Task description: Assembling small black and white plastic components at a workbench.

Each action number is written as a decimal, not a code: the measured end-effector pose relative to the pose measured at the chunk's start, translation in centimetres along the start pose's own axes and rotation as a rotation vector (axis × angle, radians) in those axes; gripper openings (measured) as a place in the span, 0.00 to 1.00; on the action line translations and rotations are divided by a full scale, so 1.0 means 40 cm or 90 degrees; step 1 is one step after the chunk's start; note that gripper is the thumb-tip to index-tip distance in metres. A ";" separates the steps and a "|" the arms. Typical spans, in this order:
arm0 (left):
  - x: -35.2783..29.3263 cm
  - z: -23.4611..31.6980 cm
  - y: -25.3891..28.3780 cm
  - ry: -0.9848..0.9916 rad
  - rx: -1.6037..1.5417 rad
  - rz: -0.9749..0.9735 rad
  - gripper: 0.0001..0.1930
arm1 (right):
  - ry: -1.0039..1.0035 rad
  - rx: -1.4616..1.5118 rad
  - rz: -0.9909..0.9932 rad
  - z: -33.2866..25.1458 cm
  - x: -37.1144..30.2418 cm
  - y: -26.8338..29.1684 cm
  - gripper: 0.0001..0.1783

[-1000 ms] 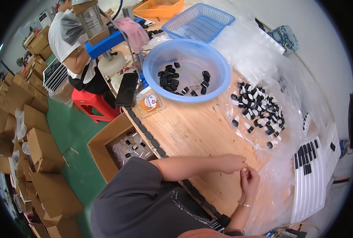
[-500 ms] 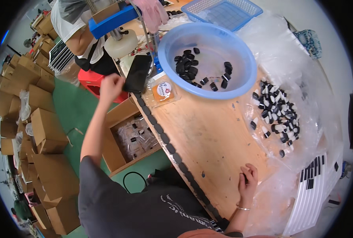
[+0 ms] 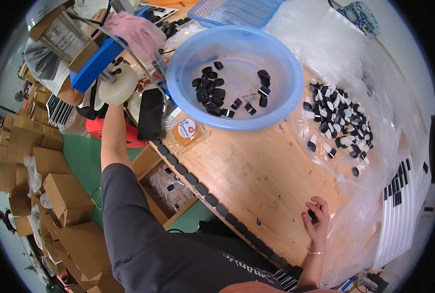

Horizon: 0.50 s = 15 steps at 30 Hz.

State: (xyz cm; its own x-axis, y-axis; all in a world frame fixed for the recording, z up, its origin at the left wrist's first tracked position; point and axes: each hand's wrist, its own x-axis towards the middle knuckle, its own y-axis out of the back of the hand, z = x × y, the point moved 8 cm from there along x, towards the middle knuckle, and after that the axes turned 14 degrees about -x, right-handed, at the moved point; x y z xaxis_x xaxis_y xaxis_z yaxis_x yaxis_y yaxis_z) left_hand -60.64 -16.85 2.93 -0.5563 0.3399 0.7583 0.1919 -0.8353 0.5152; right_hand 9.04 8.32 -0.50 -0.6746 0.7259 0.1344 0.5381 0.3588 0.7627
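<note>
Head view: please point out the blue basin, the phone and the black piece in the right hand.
Blue basin (image 3: 244, 124), head view: near rim.
Phone (image 3: 150, 115), head view: middle of its dark face.
Black piece (image 3: 313, 216), head view: its exposed dark surface.

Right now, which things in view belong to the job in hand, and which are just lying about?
Likely part of the job: small black piece in the right hand; black-and-white pieces; black pieces in the blue basin; perhaps the press by the left forearm.

Seemingly just lying about: dark phone; orange packet; pink cloth.
</note>
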 end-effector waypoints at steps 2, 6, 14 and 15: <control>-0.021 -0.001 0.025 0.057 -0.005 0.037 0.13 | -0.013 0.005 -0.001 -0.005 -0.002 -0.001 0.15; -0.042 -0.001 0.068 0.174 -0.006 0.124 0.12 | -0.022 0.019 -0.009 -0.014 0.006 0.000 0.15; -0.203 -0.102 0.266 0.381 -0.136 0.100 0.11 | 0.013 -0.059 0.032 0.022 -0.026 0.031 0.16; -0.186 -0.044 0.207 0.403 -0.153 0.088 0.10 | 0.052 -0.080 0.037 0.010 -0.009 0.029 0.17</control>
State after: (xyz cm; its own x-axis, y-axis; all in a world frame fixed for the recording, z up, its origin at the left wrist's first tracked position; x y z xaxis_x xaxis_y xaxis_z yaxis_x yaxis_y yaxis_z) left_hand -56.34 -27.05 0.85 -0.9183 -0.0336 0.3945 0.1516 -0.9503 0.2718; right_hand 10.12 8.71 0.09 -0.6854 0.6915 0.2282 0.5134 0.2367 0.8249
